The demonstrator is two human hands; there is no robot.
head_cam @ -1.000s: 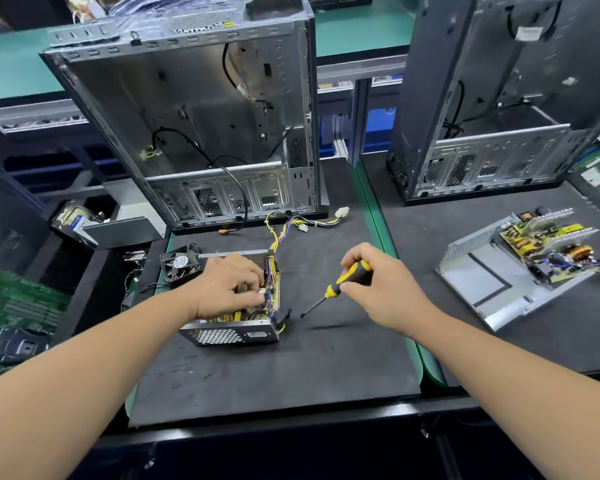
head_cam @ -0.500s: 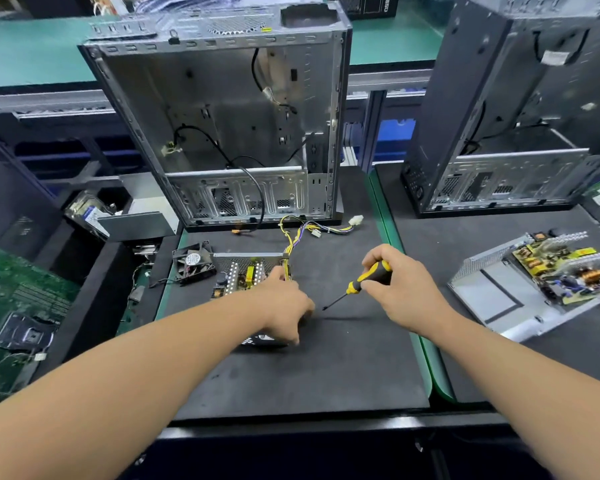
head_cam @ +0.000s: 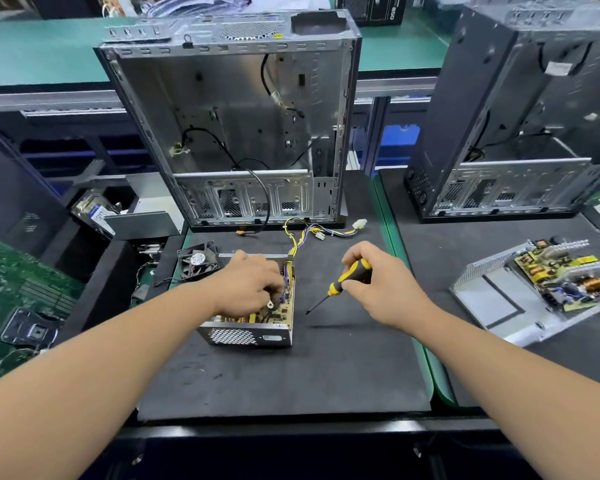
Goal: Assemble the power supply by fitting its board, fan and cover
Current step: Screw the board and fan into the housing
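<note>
Left hand fingers curled into power supply; right hand grips screwdriver, tip down-left.

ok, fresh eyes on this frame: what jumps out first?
The yellow-and-black screwdriver gripped in the right hand, tip above the dark mat. Just left, the left hand rests inside the open power supply, on its board. Behind them stands a bare computer case, side panel off.

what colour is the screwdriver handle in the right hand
Yellow and black, seen best in the head view: screwdriver.
</note>
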